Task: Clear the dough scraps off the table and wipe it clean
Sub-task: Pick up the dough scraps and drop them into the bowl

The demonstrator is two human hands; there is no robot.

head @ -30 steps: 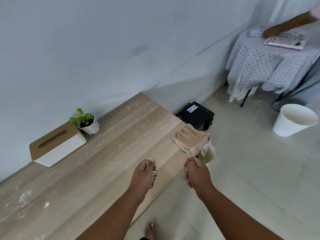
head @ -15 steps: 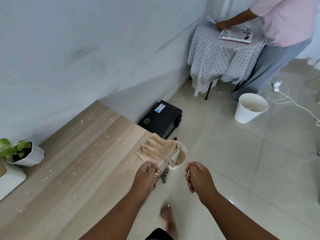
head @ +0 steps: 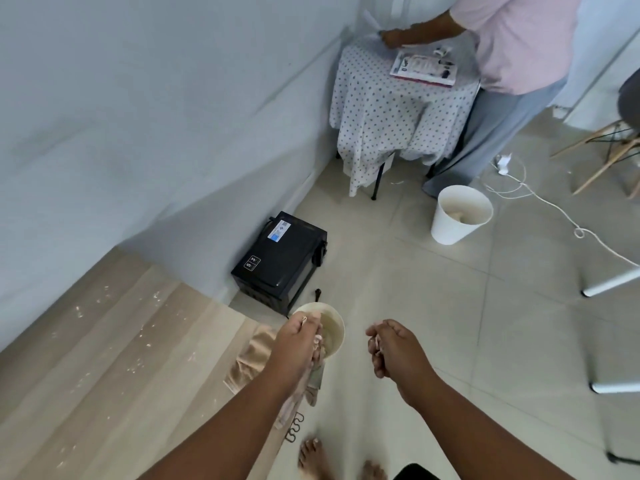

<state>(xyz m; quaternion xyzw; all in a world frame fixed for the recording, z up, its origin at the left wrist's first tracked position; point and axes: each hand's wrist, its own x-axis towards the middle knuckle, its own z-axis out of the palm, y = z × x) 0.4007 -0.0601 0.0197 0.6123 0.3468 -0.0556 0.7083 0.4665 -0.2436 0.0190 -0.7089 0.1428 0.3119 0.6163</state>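
the desk [head: 104, 358] top lies open, bearing only scattered scraps [head: 145, 336]. at its right edge a cloth [head: 251, 358] and a small bucket [head: 334, 327] crowd the left hand [head: 301, 341]. a black box [head: 282, 258] blocks the floor beyond; tiles right of it are bare.

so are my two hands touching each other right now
Apart. The head view shows bare floor tile between the left hand, over the small bowl at the table corner, and the curled right hand.

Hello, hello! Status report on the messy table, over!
Left hand pinched shut over small bin; right hand curled shut. Scraps dot table. Cloth at table edge, unused. Nothing blocking.
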